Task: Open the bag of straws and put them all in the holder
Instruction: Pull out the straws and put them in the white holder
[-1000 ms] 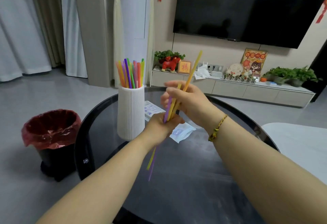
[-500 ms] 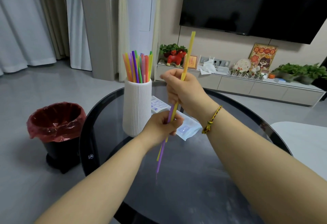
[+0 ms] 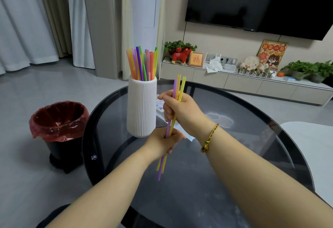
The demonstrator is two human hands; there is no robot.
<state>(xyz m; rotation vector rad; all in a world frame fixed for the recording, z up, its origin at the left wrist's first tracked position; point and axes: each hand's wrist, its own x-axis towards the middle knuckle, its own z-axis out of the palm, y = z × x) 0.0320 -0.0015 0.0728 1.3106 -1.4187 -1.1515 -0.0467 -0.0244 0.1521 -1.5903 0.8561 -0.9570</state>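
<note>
Fingers (image 3: 166,109) of my right hand (image 3: 182,109) are curled shut round the upper part of a small bundle of straws (image 3: 171,125), two yellow and one purple as far as I can tell, while my left hand (image 3: 164,143) is closed round the same bundle lower down. I hold it in two places, I judge, so the loose ends line up and the straws stay parallel before they go in together. The bundle stands nearly upright, tips leaning a little toward one o'clock, bottoms hanging free above the table (image 3: 234,155).

At about eleven o'clock from my hands, just beside them, stands the white ribbed holder (image 3: 141,109), already carrying a fan of coloured straws (image 3: 142,64). Behind my right hand, at roughly twelve o'clock, the opened bag (image 3: 159,104) lies flat on the glass, mostly hidden, so I cannot tell whether any straws remain in it. At nine o'clock, on the floor, sits a bin (image 3: 57,119) with a red liner, handy for the wrapper. Most of the job looks done; this handful seems to be among the last.
</note>
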